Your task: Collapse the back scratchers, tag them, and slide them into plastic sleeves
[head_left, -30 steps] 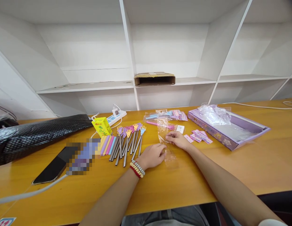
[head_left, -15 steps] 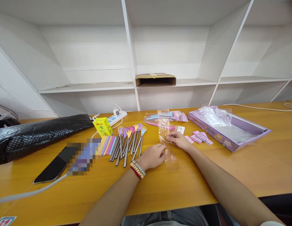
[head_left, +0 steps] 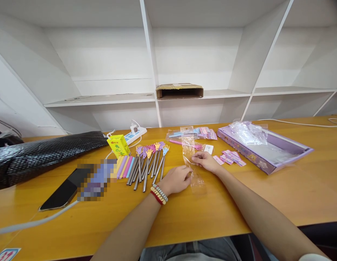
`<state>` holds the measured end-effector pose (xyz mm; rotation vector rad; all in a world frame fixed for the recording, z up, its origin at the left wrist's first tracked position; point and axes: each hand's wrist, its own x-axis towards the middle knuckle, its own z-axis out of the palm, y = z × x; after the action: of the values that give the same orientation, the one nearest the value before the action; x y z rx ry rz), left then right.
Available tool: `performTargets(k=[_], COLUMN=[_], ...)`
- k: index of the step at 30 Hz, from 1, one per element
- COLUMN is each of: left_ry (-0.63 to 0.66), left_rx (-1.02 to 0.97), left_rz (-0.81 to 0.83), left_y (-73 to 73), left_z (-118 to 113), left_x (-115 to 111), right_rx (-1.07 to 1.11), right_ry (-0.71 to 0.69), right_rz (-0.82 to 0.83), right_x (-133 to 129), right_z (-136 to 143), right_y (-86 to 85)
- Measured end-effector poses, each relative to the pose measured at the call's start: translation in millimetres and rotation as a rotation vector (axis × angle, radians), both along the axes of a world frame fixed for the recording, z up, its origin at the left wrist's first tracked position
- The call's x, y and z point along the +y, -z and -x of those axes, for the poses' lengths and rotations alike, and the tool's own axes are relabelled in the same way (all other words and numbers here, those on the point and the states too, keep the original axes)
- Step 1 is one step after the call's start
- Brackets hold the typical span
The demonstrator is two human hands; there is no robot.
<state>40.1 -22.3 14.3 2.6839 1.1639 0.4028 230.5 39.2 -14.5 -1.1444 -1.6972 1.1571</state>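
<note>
A long, narrow clear plastic bag (head_left: 188,145) stretches upright between my hands, its lower end over the table. My left hand (head_left: 177,180), with beaded bracelets at the wrist, has its fingers curled at the bag's left edge. From the other side, my right hand (head_left: 206,161) pinches the bag near its middle. Left of my hands lie several back scratchers (head_left: 149,154) with coloured hand-shaped heads and metal tubes. Coloured handle tubes (head_left: 125,167) are lined up beside them. Behind the bag are packed back scratchers (head_left: 179,134) and a pink one (head_left: 175,142).
Pink cards (head_left: 232,158) lie right of my hands, near a purple box tray (head_left: 290,161) holding clear bags (head_left: 248,133). Leftward are a yellow drink carton (head_left: 118,145), a power strip (head_left: 136,135), a phone (head_left: 65,188) and a black wrapped roll (head_left: 49,156). Shelves rise behind.
The top of the clear bag has shifted very slightly left. Both hands stay almost where they were, and the view has tilted a little.
</note>
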Motion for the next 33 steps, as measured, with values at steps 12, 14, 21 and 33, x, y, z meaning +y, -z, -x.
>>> performTargets(k=[12, 14, 21, 33], left_ry=[-0.016, -0.013, -0.016, -0.007], left_rx=[0.018, 0.018, 0.025, 0.056], left_rz=[0.023, 0.016, 0.019, -0.005], left_y=[-2.4, -2.1, -1.7, -1.4], left_z=[-1.0, -0.8, -0.3, 0.0], left_x=[-1.0, -0.9, -1.4, -1.6], right_rx=[-0.219, -0.23, -0.241, -0.294], right_ry=[-0.03, -0.032, -0.035, -0.03], right_rz=[-0.174, -0.17, -0.17, -0.193], right_x=[-2.5, -2.8, -4.5, -4.7], right_z=[-0.1, 0.1, 2.0, 2.8], right_y=[2.3, 1.7, -0.8, -1.4])
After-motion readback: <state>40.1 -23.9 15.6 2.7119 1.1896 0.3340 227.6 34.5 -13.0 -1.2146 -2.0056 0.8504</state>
